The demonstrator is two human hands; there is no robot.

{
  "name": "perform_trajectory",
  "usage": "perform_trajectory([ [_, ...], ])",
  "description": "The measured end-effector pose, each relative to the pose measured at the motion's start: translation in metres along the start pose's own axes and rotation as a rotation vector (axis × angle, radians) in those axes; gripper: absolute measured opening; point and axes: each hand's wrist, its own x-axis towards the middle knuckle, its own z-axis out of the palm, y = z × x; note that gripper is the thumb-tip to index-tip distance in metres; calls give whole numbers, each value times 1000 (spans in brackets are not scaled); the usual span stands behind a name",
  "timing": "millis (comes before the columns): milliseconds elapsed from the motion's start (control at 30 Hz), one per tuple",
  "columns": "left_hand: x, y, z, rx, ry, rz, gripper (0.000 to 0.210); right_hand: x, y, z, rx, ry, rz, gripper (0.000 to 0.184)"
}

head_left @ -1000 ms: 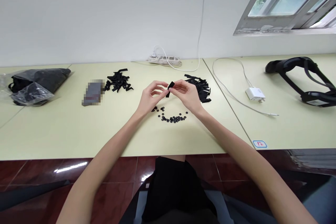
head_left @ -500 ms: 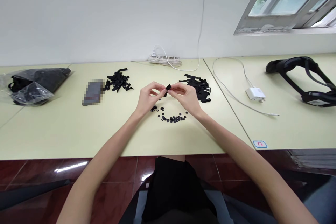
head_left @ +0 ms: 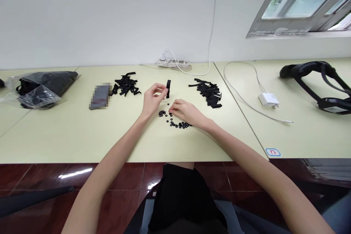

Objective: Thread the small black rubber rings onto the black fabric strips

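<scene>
Between the thumb and fingers of my left hand [head_left: 154, 98] a short black fabric strip [head_left: 168, 85] is pinched, standing roughly upright above the table. My right hand [head_left: 187, 112] is low over the table, fingertips together at several small black rings [head_left: 162, 113]; whether a ring is between them is hidden. More small black discs [head_left: 181, 125] lie in a loose row under and beside my right wrist. To the left is a heap of black strips [head_left: 125, 85], and on the right another heap of black strips [head_left: 208, 92].
A blurred grey object [head_left: 100, 96] and a clear plastic bag with black fabric [head_left: 44, 89] lie to the left. At the wall rests a white power strip [head_left: 175, 63]. A white charger [head_left: 268, 99] with cable and a black headset [head_left: 315, 84] are on the right.
My right hand has left the strip and come down to the small rings on the table. The left hand keeps the strip, which now stands more upright.
</scene>
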Motion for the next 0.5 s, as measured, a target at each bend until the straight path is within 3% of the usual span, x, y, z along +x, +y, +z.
perform_trajectory([
  [167, 2, 0, 1, -105, -52, -65, 39, -1, -3, 3, 17, 21, -3, 13],
  [333, 3, 2, -2, -204, -201, -106, 48, 2, 0, -4, 266, 60, 131, 10],
  [500, 1, 4, -3, -307, -368, -140, 57, 7, 4, -26, 641, 345, 202, 26],
])
